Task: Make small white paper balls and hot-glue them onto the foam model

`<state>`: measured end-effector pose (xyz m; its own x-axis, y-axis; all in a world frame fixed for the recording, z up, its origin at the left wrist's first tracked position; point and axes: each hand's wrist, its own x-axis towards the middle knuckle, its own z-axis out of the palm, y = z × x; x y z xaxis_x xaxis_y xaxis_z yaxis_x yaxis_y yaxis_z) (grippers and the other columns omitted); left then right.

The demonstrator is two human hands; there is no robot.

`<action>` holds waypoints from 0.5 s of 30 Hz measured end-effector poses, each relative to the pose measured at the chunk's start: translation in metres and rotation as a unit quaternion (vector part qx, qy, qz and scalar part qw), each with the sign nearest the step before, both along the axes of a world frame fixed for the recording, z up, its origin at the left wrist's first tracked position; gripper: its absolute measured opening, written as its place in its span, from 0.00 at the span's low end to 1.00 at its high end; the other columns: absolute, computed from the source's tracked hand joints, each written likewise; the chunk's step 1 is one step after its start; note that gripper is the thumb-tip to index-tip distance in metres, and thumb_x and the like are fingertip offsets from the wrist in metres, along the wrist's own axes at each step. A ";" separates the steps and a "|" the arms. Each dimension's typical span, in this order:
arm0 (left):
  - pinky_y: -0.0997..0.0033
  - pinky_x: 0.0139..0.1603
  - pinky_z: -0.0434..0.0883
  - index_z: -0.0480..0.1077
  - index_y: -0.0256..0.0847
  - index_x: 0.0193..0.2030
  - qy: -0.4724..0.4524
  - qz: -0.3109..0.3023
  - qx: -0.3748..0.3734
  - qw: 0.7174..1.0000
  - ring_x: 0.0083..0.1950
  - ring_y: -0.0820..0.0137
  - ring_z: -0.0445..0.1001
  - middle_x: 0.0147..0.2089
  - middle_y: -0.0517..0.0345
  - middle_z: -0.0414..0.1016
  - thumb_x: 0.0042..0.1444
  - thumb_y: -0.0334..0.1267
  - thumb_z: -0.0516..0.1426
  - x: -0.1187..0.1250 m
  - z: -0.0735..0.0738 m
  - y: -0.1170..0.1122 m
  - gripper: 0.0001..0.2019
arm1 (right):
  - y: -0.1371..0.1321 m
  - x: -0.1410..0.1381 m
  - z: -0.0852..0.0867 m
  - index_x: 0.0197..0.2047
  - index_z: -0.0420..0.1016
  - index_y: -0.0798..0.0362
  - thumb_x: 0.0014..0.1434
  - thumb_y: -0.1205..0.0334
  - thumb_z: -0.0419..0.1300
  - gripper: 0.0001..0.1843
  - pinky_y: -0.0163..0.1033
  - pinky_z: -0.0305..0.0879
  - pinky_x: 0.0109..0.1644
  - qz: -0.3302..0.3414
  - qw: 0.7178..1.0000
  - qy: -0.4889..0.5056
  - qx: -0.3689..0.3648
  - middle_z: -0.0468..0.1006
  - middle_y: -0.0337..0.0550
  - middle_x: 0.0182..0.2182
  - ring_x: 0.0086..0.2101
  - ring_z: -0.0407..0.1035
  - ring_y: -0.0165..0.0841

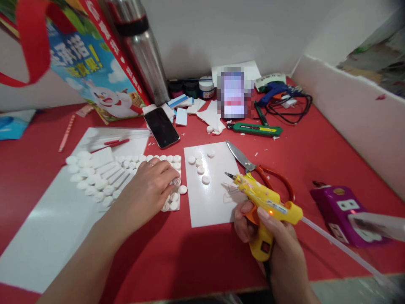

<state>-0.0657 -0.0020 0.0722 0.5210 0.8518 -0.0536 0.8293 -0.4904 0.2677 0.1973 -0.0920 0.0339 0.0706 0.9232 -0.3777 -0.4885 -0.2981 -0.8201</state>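
Note:
My right hand (pixel 272 236) is wrapped round a yellow hot glue gun (pixel 257 190), its finger by the orange trigger. The gun's nozzle points up and left over a white sheet (pixel 205 211), and a clear glue stick (pixel 335 238) sticks out behind. My left hand (pixel 155 181) is curled over a panel covered in small white discs, the fingertips closed on a white disc (pixel 176 181) near its right edge. Another disc (pixel 182 189) sits just beside that edge. Several loose discs (pixel 200 169) lie on the sheet. Left of my hand spreads a fan-like white piece (pixel 91 173) edged with discs.
Orange-handled scissors (pixel 278 173) lie beyond the glue gun. Behind them are a green utility knife (pixel 256 129) and a blue tool with a coiled black cable (pixel 294 116). A phone (pixel 162 127), a steel flask (pixel 144 55) and a bag (pixel 95 67) stand leftward; a purple power socket (pixel 344 215) is right.

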 end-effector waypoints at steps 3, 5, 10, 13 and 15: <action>0.54 0.51 0.65 0.74 0.40 0.45 -0.007 0.008 0.004 1.000 0.50 0.57 0.70 0.46 0.51 0.74 0.65 0.29 0.56 -0.002 0.003 -0.001 0.06 | -0.001 0.001 0.000 0.37 0.77 0.54 0.63 0.53 0.61 0.12 0.38 0.58 0.27 0.004 1.000 0.001 -0.003 0.76 0.45 0.31 0.23 0.65 0.29; 0.53 0.52 0.65 0.74 0.40 0.44 -0.012 0.015 0.009 1.000 0.49 0.57 0.70 0.45 0.52 0.74 0.64 0.30 0.57 -0.003 0.004 -0.002 0.05 | -0.002 0.001 -0.001 0.38 0.77 0.54 0.64 0.53 0.61 0.12 0.38 0.58 0.28 0.009 1.000 0.006 -0.006 0.76 0.45 0.32 0.24 0.65 0.30; 0.55 0.50 0.65 0.73 0.41 0.43 -0.013 0.013 0.001 1.000 0.48 0.58 0.70 0.45 0.52 0.74 0.65 0.31 0.58 0.003 0.002 -0.005 0.03 | -0.002 0.001 -0.003 0.39 0.77 0.53 0.64 0.53 0.61 0.12 0.39 0.58 0.28 0.008 1.000 0.013 -0.005 0.76 0.45 0.33 0.24 0.64 0.30; 0.56 0.49 0.65 0.73 0.41 0.41 -0.010 0.010 0.005 1.000 0.47 0.59 0.69 0.43 0.52 0.73 0.67 0.31 0.55 0.007 -0.002 -0.005 0.06 | -0.001 0.001 -0.004 0.39 0.77 0.53 0.64 0.53 0.60 0.12 0.39 0.58 0.28 0.004 1.000 0.007 -0.005 0.76 0.45 0.32 0.24 0.64 0.30; 0.55 0.49 0.65 0.73 0.40 0.40 -0.006 0.013 0.011 1.000 0.47 0.59 0.69 0.42 0.52 0.73 0.68 0.31 0.53 0.008 -0.003 -0.004 0.08 | -0.002 0.001 -0.004 0.38 0.77 0.53 0.64 0.53 0.60 0.12 0.38 0.57 0.28 0.005 1.000 0.003 -0.002 0.76 0.45 0.32 0.23 0.64 0.30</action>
